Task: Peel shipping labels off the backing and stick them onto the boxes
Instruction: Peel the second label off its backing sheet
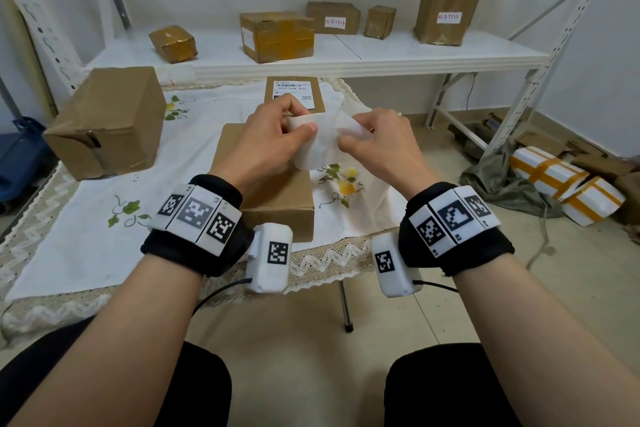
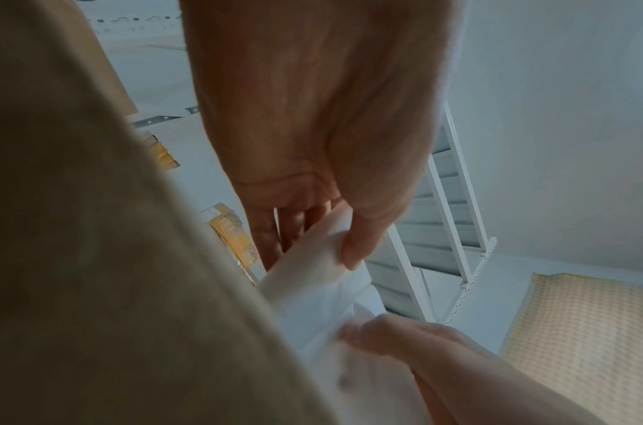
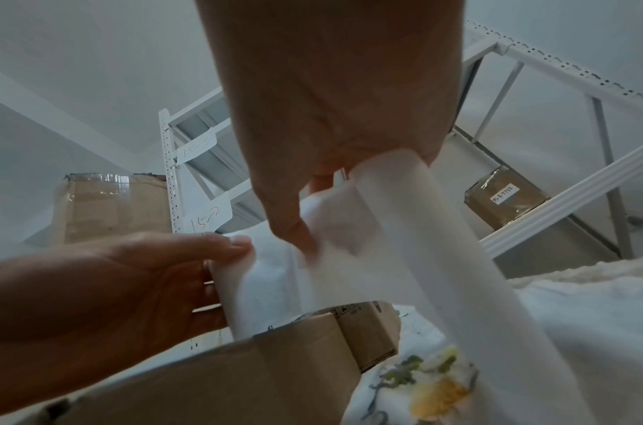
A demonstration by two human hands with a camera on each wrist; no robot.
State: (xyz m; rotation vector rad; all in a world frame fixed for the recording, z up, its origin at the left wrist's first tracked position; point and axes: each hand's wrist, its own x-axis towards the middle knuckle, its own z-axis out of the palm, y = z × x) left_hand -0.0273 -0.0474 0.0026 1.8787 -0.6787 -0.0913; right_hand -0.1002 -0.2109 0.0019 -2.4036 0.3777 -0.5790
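- Head view: a white label sheet [image 1: 317,140] is held up in the air, just above the plain brown box [image 1: 273,180] near the front of the surface [image 1: 79,253]. One edge is pinched in the grip of the left hand [image 1: 273,135]. The other edge is pinched by the right hand [image 1: 375,139]. It is likely held this way so the label can be pulled off its backing.
- Head view: a box with a label [image 1: 294,94] already stuck on is seen behind the hands, and a bigger box [image 1: 107,121] stands to the left. More boxes are kept on the white shelf [image 1: 381,45] by the wall. A flowered cloth is spread over the surface.
- Left wrist view: the sheet is pressed under the left thumb [image 2: 359,241].
- Right wrist view: the sheet is bent into a curl between both hands, above the brown box.
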